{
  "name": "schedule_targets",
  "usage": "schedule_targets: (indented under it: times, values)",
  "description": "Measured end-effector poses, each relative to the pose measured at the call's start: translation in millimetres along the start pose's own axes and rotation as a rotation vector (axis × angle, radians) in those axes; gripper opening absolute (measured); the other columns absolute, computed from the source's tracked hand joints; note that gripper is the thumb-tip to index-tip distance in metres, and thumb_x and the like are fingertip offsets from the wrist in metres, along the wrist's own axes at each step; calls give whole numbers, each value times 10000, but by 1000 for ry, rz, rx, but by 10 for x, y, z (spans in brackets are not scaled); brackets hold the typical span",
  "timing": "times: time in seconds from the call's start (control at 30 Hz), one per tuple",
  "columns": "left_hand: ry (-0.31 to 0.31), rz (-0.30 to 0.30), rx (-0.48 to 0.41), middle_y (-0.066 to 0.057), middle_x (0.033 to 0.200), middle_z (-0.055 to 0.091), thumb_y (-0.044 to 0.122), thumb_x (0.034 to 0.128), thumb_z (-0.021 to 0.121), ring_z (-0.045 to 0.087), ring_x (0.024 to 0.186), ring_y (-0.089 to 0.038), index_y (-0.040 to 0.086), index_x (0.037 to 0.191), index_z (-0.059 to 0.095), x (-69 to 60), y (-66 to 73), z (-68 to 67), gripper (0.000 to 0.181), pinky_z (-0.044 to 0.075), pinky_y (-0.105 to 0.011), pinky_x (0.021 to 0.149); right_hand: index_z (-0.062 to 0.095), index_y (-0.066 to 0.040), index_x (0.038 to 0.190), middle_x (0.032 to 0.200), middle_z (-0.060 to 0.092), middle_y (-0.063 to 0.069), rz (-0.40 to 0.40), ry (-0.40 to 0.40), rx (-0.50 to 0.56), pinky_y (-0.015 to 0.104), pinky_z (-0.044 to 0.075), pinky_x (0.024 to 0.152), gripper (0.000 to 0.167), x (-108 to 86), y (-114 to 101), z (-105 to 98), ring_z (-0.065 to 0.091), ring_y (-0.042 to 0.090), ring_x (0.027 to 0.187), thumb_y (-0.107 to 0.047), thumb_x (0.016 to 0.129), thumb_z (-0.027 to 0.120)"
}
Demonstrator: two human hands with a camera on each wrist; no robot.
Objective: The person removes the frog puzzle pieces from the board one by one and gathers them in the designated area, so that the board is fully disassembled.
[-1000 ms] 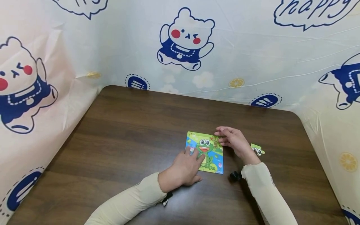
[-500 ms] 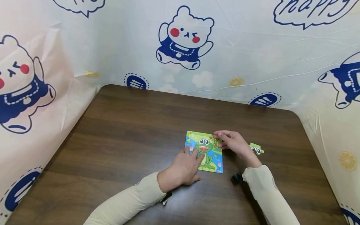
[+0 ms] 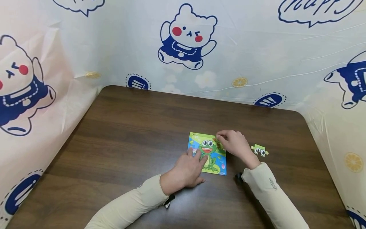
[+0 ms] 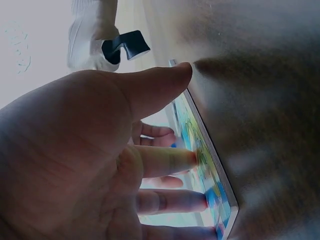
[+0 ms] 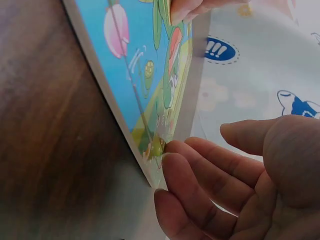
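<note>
A square frog puzzle board (image 3: 220, 170) lies flat on the table. Across its left part rests my left hand (image 3: 187, 171), fingers spread; the left wrist view shows several fingertips of that hand (image 4: 75, 145) touching the picture (image 4: 187, 122), its thumb held apart. At the board's upper right corner is my right hand (image 3: 235, 144). Seen from the right wrist, this hand (image 5: 235, 185) has loosely bent fingertips at the board's (image 5: 100, 45) corner, and its thumb stands away from them. No loose piece shows between them.
A green puzzle piece with two eyes (image 3: 259, 150) lies on the brown table (image 3: 137, 127), right of the board and beside my right wrist. A patterned cloth (image 3: 128, 41) hangs around the table's back and sides.
My right hand and sleeve have shifted slightly, and more of the loose eye piece shows beside the wrist. The left hand stays on the board.
</note>
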State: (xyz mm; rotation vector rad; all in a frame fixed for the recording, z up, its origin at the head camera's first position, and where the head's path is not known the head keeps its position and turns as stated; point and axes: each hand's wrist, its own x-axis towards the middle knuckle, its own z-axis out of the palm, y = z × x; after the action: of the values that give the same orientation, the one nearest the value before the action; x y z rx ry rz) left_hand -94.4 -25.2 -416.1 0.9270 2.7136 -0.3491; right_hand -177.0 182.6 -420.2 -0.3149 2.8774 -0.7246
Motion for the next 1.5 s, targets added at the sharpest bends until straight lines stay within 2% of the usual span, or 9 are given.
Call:
schedule_targets:
  times: [0.1, 0.4, 0.67, 0.77, 0.9, 1.0, 1.17, 1.37, 1.5]
  values:
    - [6, 1, 24, -85, 1485, 482, 721, 918, 539, 527, 1351, -350, 269, 1559, 397, 4, 1, -9, 798, 569, -372, 913, 752, -118, 1185, 999, 771, 63, -5, -8, -15, 317, 450, 613, 304, 31, -15, -8, 573, 140, 620, -317, 1023, 588]
    - [30, -3, 15, -50, 1416, 518, 733, 911, 537, 570, 1253, -319, 260, 1524, 436, 31, 59, -21, 781, 573, -339, 814, 713, -101, 1263, 1139, 755, 97, 37, -37, -2, 366, 516, 742, 350, 92, 47, 12, 614, 179, 774, -322, 1031, 572]
    - [74, -31, 46, -52, 1380, 549, 755, 908, 514, 616, 1181, -342, 267, 1511, 447, 80, 118, -7, 778, 565, -360, 859, 707, -115, 1281, 1118, 758, 97, 42, -42, 49, 412, 523, 778, 357, 43, 62, 15, 634, 198, 819, -328, 1041, 550]
    - [91, -37, 56, -51, 1342, 562, 763, 900, 517, 632, 1143, -342, 270, 1508, 449, 93, 126, 11, 786, 563, -360, 845, 723, -132, 1262, 1141, 760, 92, 55, 2, 5, 388, 501, 682, 349, -1, 43, 14, 618, 183, 727, -340, 1037, 556]
    - [110, -52, 84, -53, 1318, 570, 779, 885, 523, 638, 1113, -333, 269, 1495, 459, 91, 118, 40, 797, 563, -356, 829, 755, -139, 1211, 951, 771, 63, 32, 12, -87, 314, 381, 493, 332, -26, -39, 12, 522, 164, 548, -349, 1023, 579]
    - [121, -59, 92, -58, 1305, 574, 782, 880, 527, 641, 1100, -331, 262, 1482, 469, 86, 111, 50, 797, 564, -358, 828, 776, -133, 1160, 837, 753, 38, -7, 31, -135, 293, 367, 445, 312, -8, -104, 19, 509, 151, 518, -344, 1011, 600]
    - [104, -63, 52, -47, 1288, 578, 762, 891, 535, 635, 1071, -317, 253, 1463, 498, 76, 109, 24, 766, 556, -354, 828, 787, -132, 1114, 908, 771, 35, -36, 25, -153, 302, 463, 522, 281, 80, -126, 60, 580, 139, 605, -329, 1001, 621]
    - [75, -60, 45, -31, 1293, 577, 698, 933, 536, 632, 1078, -306, 267, 1467, 505, 82, 120, -2, 687, 550, -350, 837, 752, -109, 1179, 1042, 768, 73, -26, -3, -157, 419, 569, 709, 311, 126, -76, 129, 646, 186, 755, -331, 992, 641]
    - [68, -60, 65, -37, 1285, 571, 581, 993, 521, 629, 1068, -302, 276, 1473, 493, 100, 103, -27, 570, 550, -345, 806, 738, -103, 1199, 1022, 759, 81, -23, 36, -144, 422, 565, 694, 318, 134, -75, 117, 636, 204, 756, -324, 991, 641]
